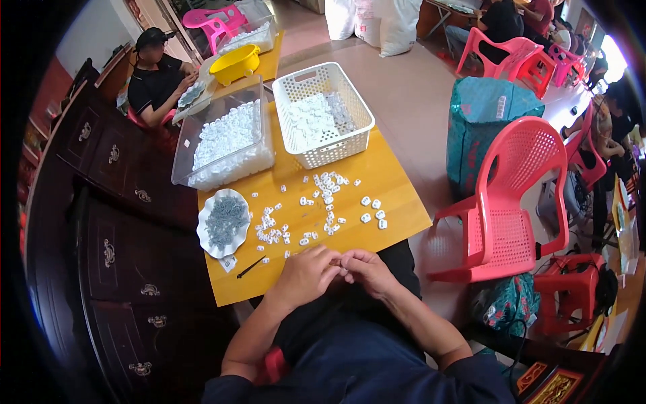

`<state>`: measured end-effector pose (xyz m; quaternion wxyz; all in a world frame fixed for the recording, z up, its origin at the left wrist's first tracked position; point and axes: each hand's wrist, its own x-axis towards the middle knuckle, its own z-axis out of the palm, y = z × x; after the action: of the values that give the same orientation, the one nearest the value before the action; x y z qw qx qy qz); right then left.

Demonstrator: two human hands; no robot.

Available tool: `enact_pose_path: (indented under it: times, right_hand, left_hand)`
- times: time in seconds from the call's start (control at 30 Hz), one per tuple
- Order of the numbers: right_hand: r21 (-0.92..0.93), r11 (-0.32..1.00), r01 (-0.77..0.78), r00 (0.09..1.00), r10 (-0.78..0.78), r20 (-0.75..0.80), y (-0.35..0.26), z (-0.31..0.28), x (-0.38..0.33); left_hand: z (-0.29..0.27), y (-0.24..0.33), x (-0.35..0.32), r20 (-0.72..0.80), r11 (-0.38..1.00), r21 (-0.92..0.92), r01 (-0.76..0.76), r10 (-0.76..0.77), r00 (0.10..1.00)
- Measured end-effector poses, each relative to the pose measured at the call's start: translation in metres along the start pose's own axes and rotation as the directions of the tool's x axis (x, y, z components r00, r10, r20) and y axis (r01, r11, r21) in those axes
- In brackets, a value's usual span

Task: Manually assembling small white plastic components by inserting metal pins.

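Note:
My left hand (308, 275) and my right hand (370, 272) meet over my lap at the table's near edge. Their fingertips are pinched together; whatever small piece they hold is mostly hidden. Just beyond them, small white plastic pieces with dark marks (269, 236) lie scattered on the yellow table (390, 175). Several similar pieces (381, 223) sit apart at the right. To the left, a white scalloped dish (204, 232) holds a heap of small grey metal parts (226, 217). A thin black tool (250, 267) rests near the dish.
A clear bin (176, 161) of white pieces and a white perforated basket (367, 124) stand at the table's far side. Beyond is a yellow basin (235, 65); a person (158, 77) works there. Dark drawers (134, 269) flank the left, a pink chair (494, 249) the right.

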<state>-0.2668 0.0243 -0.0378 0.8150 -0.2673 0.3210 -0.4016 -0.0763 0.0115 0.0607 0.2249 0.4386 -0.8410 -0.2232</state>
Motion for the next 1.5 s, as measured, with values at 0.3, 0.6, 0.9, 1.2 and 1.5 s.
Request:
enact_pose_path:
  times: [0.3, 0.6, 0.9, 1.2, 1.5]
  right_hand:
    - [-0.028, 1.0, 0.008, 0.999, -0.009, -0.042, 0.001, 0.002, -0.001]
    - [-0.043, 0.995, 0.089, 0.991, -0.093, -0.1, 0.003, 0.005, 0.001]
    - [-0.029, 0.996, 0.09, 0.989, -0.093, -0.115, -0.001, 0.01, 0.0]
    - [-0.165, 0.982, 0.094, 0.984, -0.117, -0.135, -0.002, 0.009, -0.003]
    - [-0.179, 0.974, 0.14, 0.979, -0.163, -0.121, -0.004, 0.01, -0.001]
  left_hand:
    - [0.019, -0.009, -0.006, -0.138, 0.997, -0.068, 0.034, -0.044, 0.989]
    - [0.027, -0.023, -0.013, -0.217, 0.963, -0.221, 0.157, -0.205, 0.954]
    - [0.028, -0.02, -0.012, -0.133, 0.946, -0.251, 0.205, -0.243, 0.961]
    - [0.033, -0.019, -0.014, -0.124, 0.944, -0.26, 0.206, -0.244, 0.962]
    - [0.027, -0.019, -0.007, -0.093, 0.942, -0.266, 0.203, -0.234, 0.968]
